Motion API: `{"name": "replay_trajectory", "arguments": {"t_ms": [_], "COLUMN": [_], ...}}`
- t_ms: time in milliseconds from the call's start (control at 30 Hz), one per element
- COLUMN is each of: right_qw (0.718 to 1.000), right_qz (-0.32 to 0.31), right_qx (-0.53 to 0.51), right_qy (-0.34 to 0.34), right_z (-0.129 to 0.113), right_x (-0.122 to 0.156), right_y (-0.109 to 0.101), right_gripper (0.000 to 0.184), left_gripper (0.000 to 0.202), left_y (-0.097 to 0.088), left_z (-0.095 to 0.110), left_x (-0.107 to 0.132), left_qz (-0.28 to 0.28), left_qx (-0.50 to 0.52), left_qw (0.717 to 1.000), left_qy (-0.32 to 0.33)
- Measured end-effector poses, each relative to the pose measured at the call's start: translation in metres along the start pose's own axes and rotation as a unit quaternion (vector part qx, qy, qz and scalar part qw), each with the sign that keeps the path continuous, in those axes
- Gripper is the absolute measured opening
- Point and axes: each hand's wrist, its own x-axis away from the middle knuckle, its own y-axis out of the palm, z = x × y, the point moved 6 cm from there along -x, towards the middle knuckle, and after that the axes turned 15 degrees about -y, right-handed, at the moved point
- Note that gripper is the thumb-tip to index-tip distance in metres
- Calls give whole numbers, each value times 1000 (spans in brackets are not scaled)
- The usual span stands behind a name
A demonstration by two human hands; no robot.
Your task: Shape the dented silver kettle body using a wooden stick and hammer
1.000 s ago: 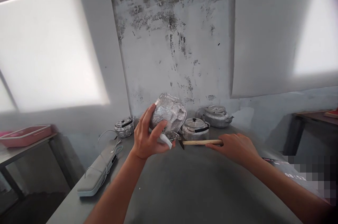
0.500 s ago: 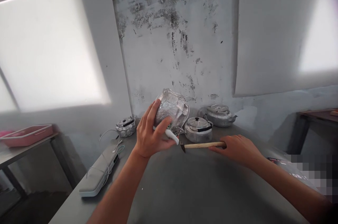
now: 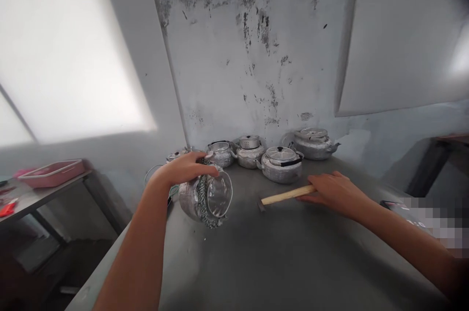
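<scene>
Tilted on its side, a dented silver teapot [image 3: 190, 201] without a lid shows its open mouth toward the right. My left hand [image 3: 183, 169] grips it from above, fingers closed over its upper side; the fingertips are partly hidden. A patterned dark band runs round the pot near the mouth. My right hand [image 3: 326, 193] is closed round the end of a hammer's wooden handle [image 3: 286, 195]. The hammer head points left and sits low over the grey table, apart from the teapot. Whether the head touches the table I cannot tell.
Behind my hands, along the wall, stand a lidded teapot [image 3: 282, 166], a wider teapot [image 3: 317, 145], one with a raised strainer [image 3: 249, 154] and another pot [image 3: 220, 155]. A pink basket [image 3: 53, 174] is on a side table at left. A dark flat object [image 3: 397, 208] lies at right.
My left hand has brought the teapot down and left, turning its mouth into view. The hammer has come away from the teapot's spout. The camera view has shifted.
</scene>
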Motion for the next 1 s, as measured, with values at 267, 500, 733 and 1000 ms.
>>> {"name": "replay_trajectory", "arguments": {"t_ms": [267,500,733,1000], "right_qw": [998,996,995,994], "right_qz": [0,-42,-76,-85], "right_qx": [-22,14,2,7], "right_qy": [-67,-77,-72,-68], "right_z": [-26,-50,-61,-66], "right_x": [-10,-11,-10,-9], "right_y": [-17,-20,-21,-17], "right_gripper": [60,56,52,42], "left_gripper": [71,53,50,46], "left_y": [53,69,56,78], "left_z": [10,36,47,49], "left_x": [-27,-36,-26,-29], "left_qz": [-85,32,133,12], "left_qx": [-37,77,118,33], "left_qw": [993,997,982,993], "left_qy": [-66,3,66,114]}}
